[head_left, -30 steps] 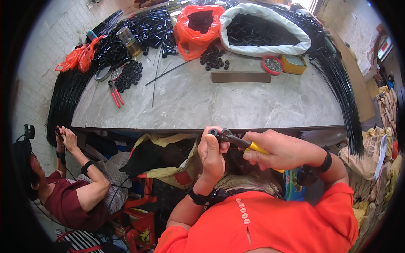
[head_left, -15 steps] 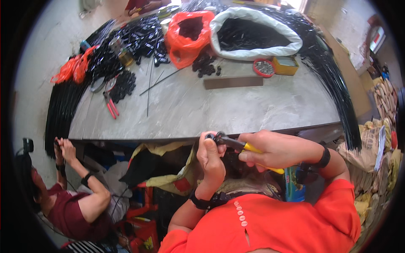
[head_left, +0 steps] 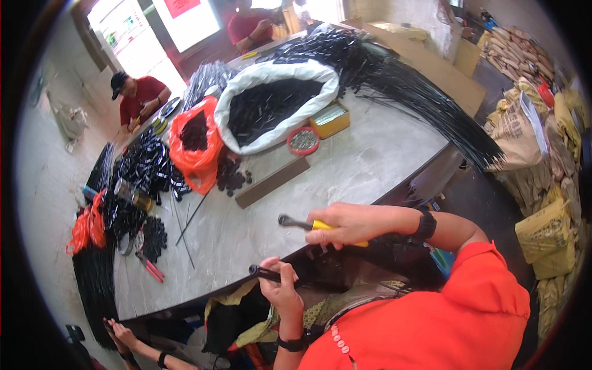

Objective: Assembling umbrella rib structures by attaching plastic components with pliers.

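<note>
Near the front edge of the table, my left hand is closed around a short black rod-like piece whose round end points left. Up and to the right of it, my right hand grips yellow-handled pliers. The dark head of the pliers points left over the grey tabletop, apart from the black piece. Whether the plier jaws are parted is too small to tell. My fingers cover the rest of the black piece and part of the handles.
A white sack of black strips, an orange-red bag, a red dish of small metal parts and a brown bar stand beyond my hands. Long black rods lie at right. A co-worker's hands are at lower left.
My view has swung right and up. The pliers have come away from the black piece, and my two hands are now apart. The black piece stays in my left hand.
</note>
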`<state>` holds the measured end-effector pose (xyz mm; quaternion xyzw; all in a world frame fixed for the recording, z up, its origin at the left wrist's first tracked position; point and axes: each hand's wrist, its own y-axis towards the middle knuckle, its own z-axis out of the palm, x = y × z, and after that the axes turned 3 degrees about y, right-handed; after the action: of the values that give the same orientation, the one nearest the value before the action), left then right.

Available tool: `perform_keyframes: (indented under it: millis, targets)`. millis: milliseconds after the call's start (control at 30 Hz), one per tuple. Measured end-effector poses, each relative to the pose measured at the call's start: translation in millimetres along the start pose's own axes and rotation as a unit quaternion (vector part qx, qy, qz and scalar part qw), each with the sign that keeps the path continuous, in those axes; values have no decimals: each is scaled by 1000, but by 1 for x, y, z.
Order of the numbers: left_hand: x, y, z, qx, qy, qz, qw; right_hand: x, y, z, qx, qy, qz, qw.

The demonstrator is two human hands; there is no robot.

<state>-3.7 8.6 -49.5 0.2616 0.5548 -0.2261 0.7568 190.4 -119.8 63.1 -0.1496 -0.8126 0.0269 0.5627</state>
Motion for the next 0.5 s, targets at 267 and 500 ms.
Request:
perform_keyframes:
  millis: [267, 500]
  targets:
    - [34, -17, 0, 24, 159, -66, 985, -120, 31, -62, -394, -396, 13, 829]
    - [51, -25, -8, 57, 276, -139, 949, -155, 42, -69, -496, -500, 47, 708]
